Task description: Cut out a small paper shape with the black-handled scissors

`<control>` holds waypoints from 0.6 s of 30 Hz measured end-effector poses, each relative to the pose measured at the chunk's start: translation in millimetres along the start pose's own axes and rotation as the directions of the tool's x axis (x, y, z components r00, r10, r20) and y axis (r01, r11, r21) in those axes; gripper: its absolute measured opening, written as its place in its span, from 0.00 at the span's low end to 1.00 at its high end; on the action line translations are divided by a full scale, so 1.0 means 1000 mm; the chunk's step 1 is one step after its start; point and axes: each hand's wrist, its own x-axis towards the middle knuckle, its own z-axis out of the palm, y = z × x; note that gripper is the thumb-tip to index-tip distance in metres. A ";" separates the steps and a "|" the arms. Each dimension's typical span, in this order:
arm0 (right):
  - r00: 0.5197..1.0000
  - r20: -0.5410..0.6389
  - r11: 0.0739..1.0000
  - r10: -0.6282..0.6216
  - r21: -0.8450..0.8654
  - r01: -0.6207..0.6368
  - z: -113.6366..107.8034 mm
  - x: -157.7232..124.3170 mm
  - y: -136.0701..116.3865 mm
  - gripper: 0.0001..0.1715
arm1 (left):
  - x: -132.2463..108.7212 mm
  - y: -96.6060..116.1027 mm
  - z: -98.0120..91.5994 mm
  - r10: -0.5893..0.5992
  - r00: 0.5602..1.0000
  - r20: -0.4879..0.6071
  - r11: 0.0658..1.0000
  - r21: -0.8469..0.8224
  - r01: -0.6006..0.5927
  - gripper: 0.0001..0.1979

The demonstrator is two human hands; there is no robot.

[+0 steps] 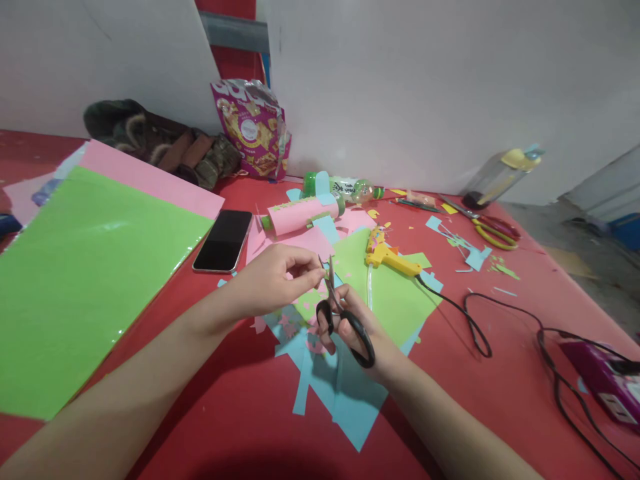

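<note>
My right hand has its thumb and fingers in the loops of black-handled scissors, whose blades point up and are slightly parted. To the left of the blades, my left hand pinches a tiny piece, perhaps of green paper, at the fingertips. Both hands are above blue paper and green paper strewn with small pink scraps. Behind them lies a roll wrapped in pink paper with green ends. A yellow glue gun rests on the green paper.
A phone and large green sheets lie at the left. Along the back are a snack bag, a green bottle and a dark bundle. To the right are larger scissors, a clear bottle, black cable and a purple power strip.
</note>
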 end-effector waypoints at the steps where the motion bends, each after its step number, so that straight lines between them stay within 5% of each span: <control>1: 1.000 -0.003 1.000 -0.001 -0.008 0.001 0.000 0.000 0.000 0.23 | 0.000 0.000 -0.001 -0.003 1.000 0.001 1.000 0.006 0.003 0.11; 18: 0.999 -0.005 0.998 0.033 -0.055 -0.033 0.000 -0.001 -0.001 0.25 | -0.001 0.005 -0.005 -0.037 0.999 0.019 0.999 0.017 0.037 0.11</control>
